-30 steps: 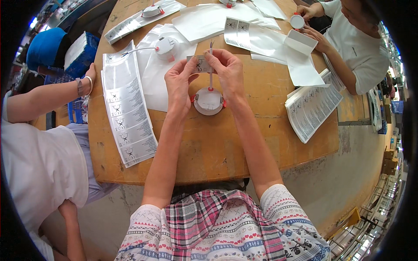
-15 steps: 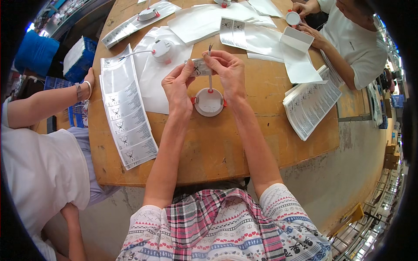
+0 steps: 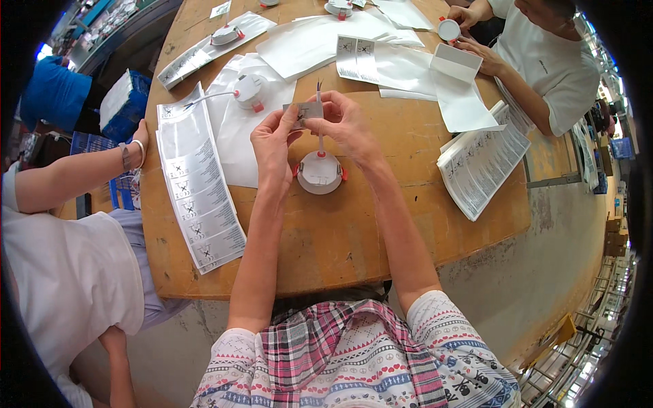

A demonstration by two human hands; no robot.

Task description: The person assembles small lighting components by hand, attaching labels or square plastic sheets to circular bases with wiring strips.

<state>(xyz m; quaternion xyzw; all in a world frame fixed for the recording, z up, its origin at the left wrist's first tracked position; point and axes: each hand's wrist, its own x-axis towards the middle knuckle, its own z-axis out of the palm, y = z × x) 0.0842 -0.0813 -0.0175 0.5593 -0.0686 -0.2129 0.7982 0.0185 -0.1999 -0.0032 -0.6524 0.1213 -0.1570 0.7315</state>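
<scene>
A small silver sticker label [image 3: 311, 110] is pinched between the thumb and fingers of my left hand [image 3: 271, 143]. My right hand [image 3: 348, 129] has its thumb and fingers closed on the label's right end, beside the grey cable [image 3: 321, 143]. That cable runs up from a round white downlight [image 3: 320, 173] and its bare wire ends stick out above my fingers. The downlight lies on the table between my forearms, with a red-tipped clip on either side. Whether the label is stuck to the cable is hidden by my fingers.
Sheets of silver labels [image 3: 197, 197] lie left, near a co-worker's hand [image 3: 141, 136]. Another downlight [image 3: 250, 92] sits behind on white backing paper [image 3: 235, 153]. A stack of label sheets [image 3: 483, 163] lies right. Across the wooden table [image 3: 326, 251], a second person holds a downlight [image 3: 449, 30].
The label has turned slightly between my fingers, and my right thumb has shifted lower on it. The downlight appears slightly lower and to the left, with the view itself shifted a little.
</scene>
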